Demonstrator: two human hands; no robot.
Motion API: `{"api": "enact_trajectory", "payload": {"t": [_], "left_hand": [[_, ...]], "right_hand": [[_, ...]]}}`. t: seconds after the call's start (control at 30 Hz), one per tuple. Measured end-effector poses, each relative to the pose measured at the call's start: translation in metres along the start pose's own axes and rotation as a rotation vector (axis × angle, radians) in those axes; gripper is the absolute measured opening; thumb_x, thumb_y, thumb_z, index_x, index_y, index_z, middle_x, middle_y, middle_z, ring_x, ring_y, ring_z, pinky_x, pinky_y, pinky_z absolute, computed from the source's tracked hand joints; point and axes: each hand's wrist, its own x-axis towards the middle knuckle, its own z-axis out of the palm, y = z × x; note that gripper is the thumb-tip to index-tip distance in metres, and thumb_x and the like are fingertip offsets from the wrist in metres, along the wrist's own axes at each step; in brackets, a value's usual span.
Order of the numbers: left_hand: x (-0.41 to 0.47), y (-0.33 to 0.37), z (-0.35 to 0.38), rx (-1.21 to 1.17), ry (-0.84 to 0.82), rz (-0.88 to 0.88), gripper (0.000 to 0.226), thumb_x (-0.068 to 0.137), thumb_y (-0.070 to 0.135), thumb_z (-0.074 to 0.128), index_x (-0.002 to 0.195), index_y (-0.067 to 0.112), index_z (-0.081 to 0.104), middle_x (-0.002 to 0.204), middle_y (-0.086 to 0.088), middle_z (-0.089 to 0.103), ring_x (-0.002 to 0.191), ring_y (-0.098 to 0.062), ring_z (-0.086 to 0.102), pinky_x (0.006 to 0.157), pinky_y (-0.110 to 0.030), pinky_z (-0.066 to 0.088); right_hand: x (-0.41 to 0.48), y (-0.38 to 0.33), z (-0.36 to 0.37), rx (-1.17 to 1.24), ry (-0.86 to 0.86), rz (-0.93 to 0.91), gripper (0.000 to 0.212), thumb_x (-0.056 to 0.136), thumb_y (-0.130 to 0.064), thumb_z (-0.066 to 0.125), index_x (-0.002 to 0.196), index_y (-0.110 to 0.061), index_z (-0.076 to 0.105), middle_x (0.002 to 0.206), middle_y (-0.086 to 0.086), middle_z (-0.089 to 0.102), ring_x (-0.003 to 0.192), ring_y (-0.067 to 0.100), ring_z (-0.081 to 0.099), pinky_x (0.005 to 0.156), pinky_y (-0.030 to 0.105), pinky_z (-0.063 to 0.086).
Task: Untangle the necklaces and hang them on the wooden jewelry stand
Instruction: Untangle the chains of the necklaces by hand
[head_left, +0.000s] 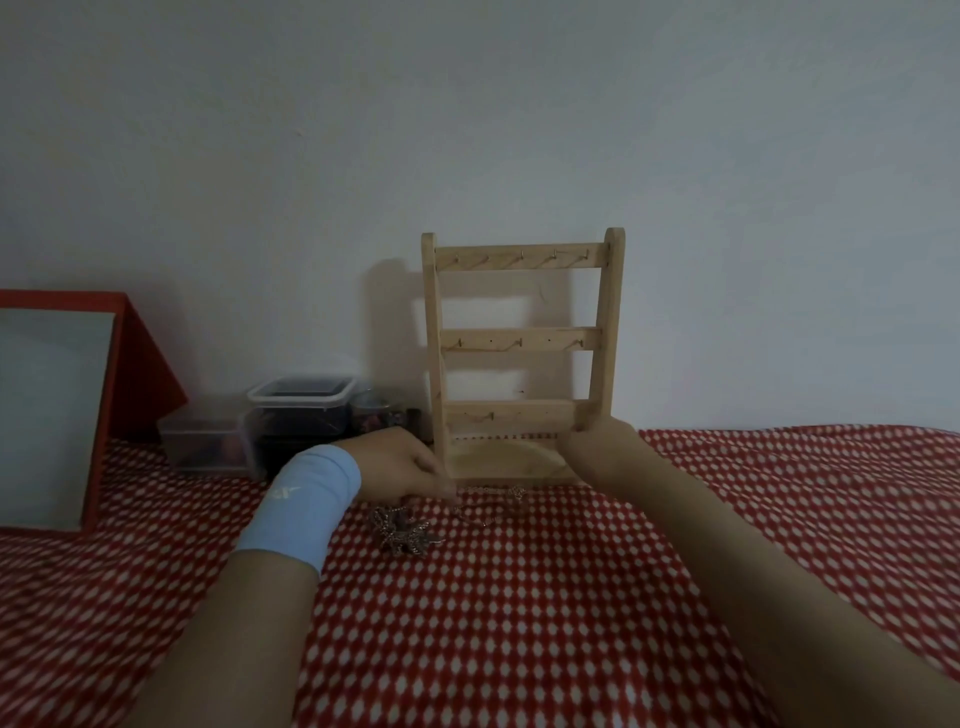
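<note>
A wooden jewelry stand (519, 343) stands on a bed with a red and white dotted cloth (519, 623), just above the middle of the view, close to the white wall (467, 104). It has three bars with small hooks, and no necklace hangs on them.

The right hand (602, 441) is at 4 o'clock from the stand's middle. Its fingers are curled around the bottom of the stand's right post and hold it.

The left hand (410, 462) is at 7 o'clock from the stand, beside its base. It has a light blue wristband (306, 504). Its fingertips (447, 488) are close together and point down onto a thin chain. It is too blurry to tell if they pinch the chain or only touch it.

The tangled necklaces (405, 535) lie in a little heap on the cloth at 6 o'clock from the left hand. One chain (493, 499) runs from the heap along the front of the stand.

At 9 o'clock, by the wall, are clear plastic boxes (301, 415) and a red-framed mirror (52, 410).
</note>
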Motion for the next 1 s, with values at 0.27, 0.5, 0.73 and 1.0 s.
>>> {"api": "enact_trajectory", "payload": {"t": [0.27,0.5,0.73,1.0], "left_hand": [[0.000,0.023,0.011,0.006,-0.383,-0.225,0.030,0.087,0.033,0.070,0.104,0.010,0.076,0.086,-0.001,0.069,0.074,-0.013,0.061,0.081,-0.029,0.054],[0.008,0.040,0.027,0.196,-0.269,-0.097,0.032,0.081,0.036,0.076,0.109,0.021,0.075,0.112,0.003,0.071,0.103,-0.015,0.066,0.096,-0.036,0.054],[0.017,0.043,0.052,0.309,-0.147,0.055,0.040,0.075,0.051,0.075,0.103,0.023,0.075,0.108,0.008,0.070,0.099,-0.012,0.062,0.088,-0.026,0.051],[0.019,0.026,0.041,-0.067,0.027,0.172,0.009,0.087,0.030,0.070,0.092,0.024,0.074,0.086,0.008,0.072,0.089,-0.015,0.069,0.091,-0.032,0.054]], "right_hand": [[-0.003,0.003,0.001,-0.456,-0.270,0.062,0.040,0.091,-0.019,0.068,0.127,-0.005,0.060,0.094,0.002,0.059,0.080,0.013,0.062,0.065,0.022,0.054],[-0.006,-0.006,-0.009,-0.389,-0.260,-0.178,0.028,0.087,-0.006,0.071,0.108,-0.025,0.077,0.112,-0.006,0.069,0.092,0.008,0.063,0.086,0.023,0.054],[-0.009,-0.007,0.005,-0.312,-0.538,-0.350,0.023,0.079,-0.036,0.084,0.102,-0.034,0.081,0.099,-0.021,0.074,0.095,-0.001,0.065,0.093,0.027,0.054],[-0.001,0.006,0.002,0.135,-0.308,-0.276,0.012,0.087,-0.031,0.079,0.094,-0.022,0.082,0.085,0.000,0.078,0.072,0.012,0.069,0.070,0.022,0.057]]}}
